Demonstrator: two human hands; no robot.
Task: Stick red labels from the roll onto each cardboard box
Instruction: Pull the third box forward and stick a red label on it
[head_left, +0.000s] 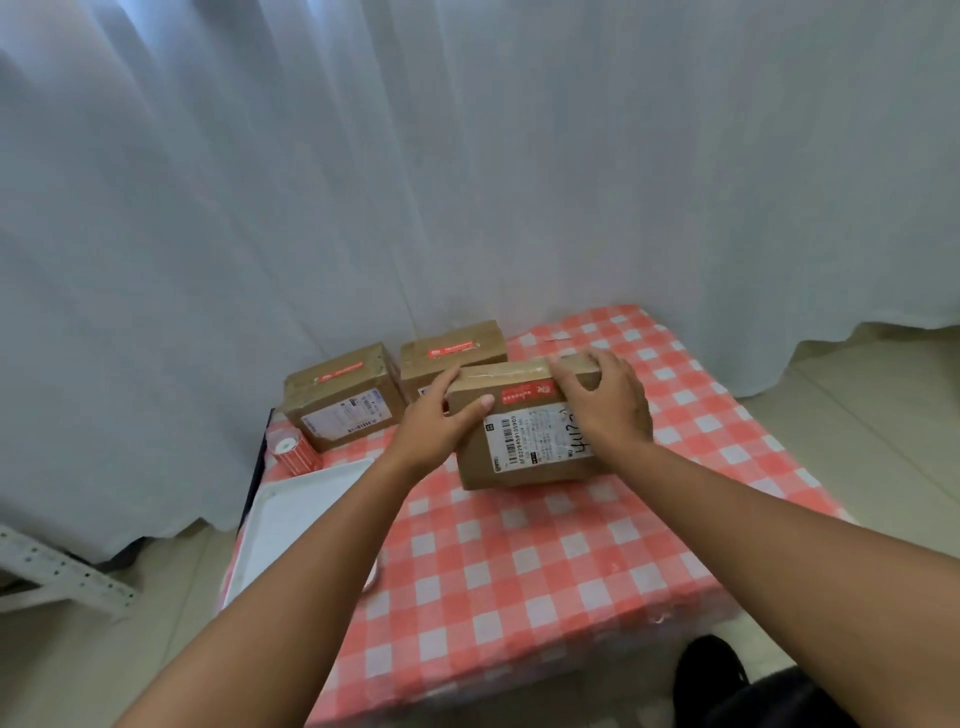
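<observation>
Three cardboard boxes stand on the checked table. The nearest box carries a white shipping label and a red label along its top edge. My left hand grips its left end, thumb on top. My right hand grips its right far corner, fingers curled over the edge. Behind it, the middle box and the left box each bear a red label on top. The red label roll lies at the table's left edge, in front of the left box.
A white tray sits on the left of the red-and-white checked tablecloth. White curtains hang right behind the table. A metal rack piece is on the floor at left; a dark shape is at bottom right.
</observation>
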